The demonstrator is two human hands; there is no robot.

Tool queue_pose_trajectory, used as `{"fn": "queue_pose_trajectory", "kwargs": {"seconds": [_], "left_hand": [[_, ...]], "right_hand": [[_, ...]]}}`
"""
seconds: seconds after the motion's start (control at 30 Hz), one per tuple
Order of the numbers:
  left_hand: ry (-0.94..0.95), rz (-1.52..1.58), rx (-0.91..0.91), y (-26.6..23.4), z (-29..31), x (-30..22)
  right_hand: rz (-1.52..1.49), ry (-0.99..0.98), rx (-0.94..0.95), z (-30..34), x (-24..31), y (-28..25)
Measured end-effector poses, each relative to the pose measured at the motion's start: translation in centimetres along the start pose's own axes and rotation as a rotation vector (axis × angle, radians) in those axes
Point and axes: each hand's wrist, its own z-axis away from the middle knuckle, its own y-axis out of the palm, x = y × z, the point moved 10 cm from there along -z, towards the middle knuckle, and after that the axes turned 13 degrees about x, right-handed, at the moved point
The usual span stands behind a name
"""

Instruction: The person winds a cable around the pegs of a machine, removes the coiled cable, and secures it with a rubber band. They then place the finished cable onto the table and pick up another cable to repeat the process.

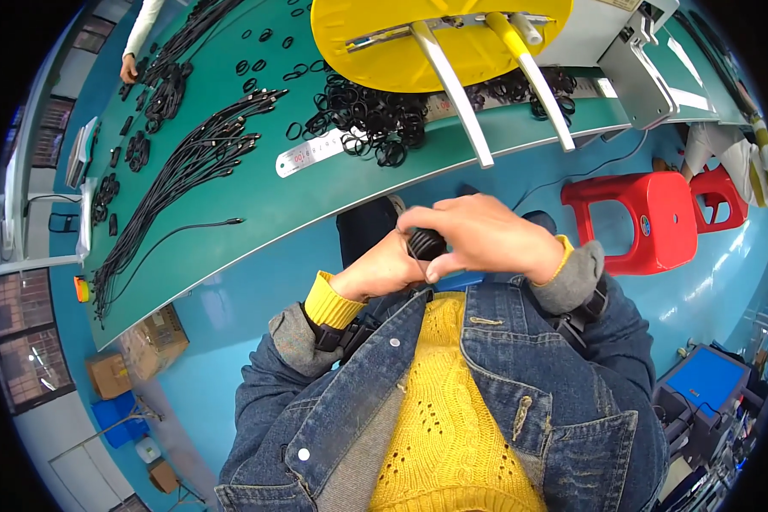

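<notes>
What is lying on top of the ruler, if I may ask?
Tangled black loops lie across the ruler. Its left end shows bare; the markings beneath the pile are covered and cannot be seen.

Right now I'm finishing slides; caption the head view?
Left hand and right hand hold a coiled black cable beside a green table.

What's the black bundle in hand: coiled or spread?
Coiled: the black bundle shows snug, side-by-side loops between the left hand and right hand. Tied or not: cannot tell, partly hidden.
</notes>
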Motion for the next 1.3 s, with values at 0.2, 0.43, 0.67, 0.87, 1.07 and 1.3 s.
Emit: {"fn": "queue_pose_trajectory", "kwargs": {"seconds": [0.2, 0.43, 0.67, 0.87, 1.07, 1.3], "left_hand": [[0.334, 0.17, -0.095, -1.6, 1.9, -4.0], [0.278, -0.029, -0.118, -2.3, 2.9, -3.2], [0.31, -0.119, -0.332, -3.1, 3.6, -3.0], [0.349, 0.136, -0.75, -14.4, 12.7, -4.7], [0.679, 0.249, -1.25, -32.4, 30.8, -9.0], [-0.095, -0.872, -0.939, -25.3, 26.1, -1.6]], "right_hand": [[-1.067, 0.168, 0.013, 0.4, -6.2, 4.9], [-1.199, 0.329, -0.186, 1.2, -7.3, 4.8], [-0.683, 0.179, -0.331, 1.2, -4.7, 2.5], [-0.762, 0.326, -0.245, 3.2, -6.6, 4.7], [-0.766, 0.32, -0.173, 3.4, -7.9, 6.3], [-0.755, 0.371, -0.226, 4.4, -8.6, 6.6]]}}
